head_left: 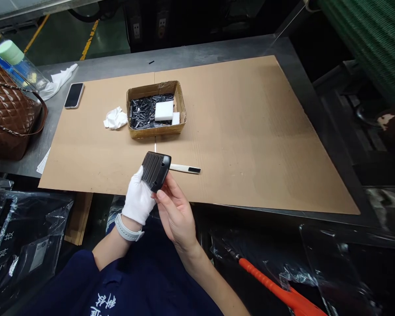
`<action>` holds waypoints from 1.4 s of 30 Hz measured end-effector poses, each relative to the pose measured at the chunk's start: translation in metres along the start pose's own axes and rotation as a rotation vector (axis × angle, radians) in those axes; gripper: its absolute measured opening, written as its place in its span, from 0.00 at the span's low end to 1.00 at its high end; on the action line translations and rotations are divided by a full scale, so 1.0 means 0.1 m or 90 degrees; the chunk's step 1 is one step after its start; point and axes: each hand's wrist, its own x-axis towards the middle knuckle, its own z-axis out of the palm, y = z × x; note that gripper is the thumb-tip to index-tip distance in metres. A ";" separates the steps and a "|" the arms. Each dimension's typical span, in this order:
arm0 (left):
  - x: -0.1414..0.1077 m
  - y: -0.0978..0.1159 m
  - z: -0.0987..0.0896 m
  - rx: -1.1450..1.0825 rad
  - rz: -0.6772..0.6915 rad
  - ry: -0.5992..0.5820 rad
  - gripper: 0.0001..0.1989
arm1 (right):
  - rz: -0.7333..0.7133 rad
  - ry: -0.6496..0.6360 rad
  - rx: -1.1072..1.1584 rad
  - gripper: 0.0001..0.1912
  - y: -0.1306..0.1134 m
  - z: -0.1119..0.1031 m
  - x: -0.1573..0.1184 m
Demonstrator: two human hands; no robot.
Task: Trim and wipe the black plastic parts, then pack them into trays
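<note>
The left hand (138, 198), in a white glove, grips the black ribbed part (155, 170) over the near edge of the cardboard sheet (250, 131). The right hand (177, 210), bare, comes up from the near side and pinches the part's near right corner. The sheet has lots of open room on the right. The box (156, 131) sits just past the hands. The white-and-black stick (186, 168) is partly hidden behind the part.

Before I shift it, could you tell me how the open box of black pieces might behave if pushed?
The box would probably slide without tipping, being low and wide. Its loose black pieces may shift, and the larger white block atop them could slip.
</note>
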 end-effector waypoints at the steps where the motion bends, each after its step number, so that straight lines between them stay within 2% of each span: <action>1: 0.01 -0.02 -0.02 0.030 0.022 -0.008 0.12 | 0.000 0.001 0.007 0.19 0.00 0.01 0.00; 8: 0.06 -0.15 -0.15 0.259 0.151 -0.073 0.04 | 0.000 -0.015 0.016 0.18 -0.01 0.02 -0.01; 18: 0.04 -0.18 -0.20 0.259 0.226 -0.056 0.05 | 0.005 -0.031 -0.022 0.14 -0.05 0.03 -0.01; 26: 0.04 -0.16 -0.21 0.314 0.249 -0.116 0.10 | 0.013 -0.043 -0.023 0.11 -0.09 -0.02 0.03; 35: 0.03 -0.08 -0.15 0.303 0.195 -0.101 0.08 | 0.032 -0.054 -0.036 0.10 -0.14 -0.05 0.05; 39: 0.05 -0.09 -0.18 0.287 0.176 -0.111 0.08 | 0.054 -0.044 -0.021 0.12 -0.14 -0.06 0.06; 42: 0.06 -0.11 -0.22 0.236 0.126 -0.109 0.06 | 0.091 -0.046 -0.002 0.13 -0.15 -0.08 0.05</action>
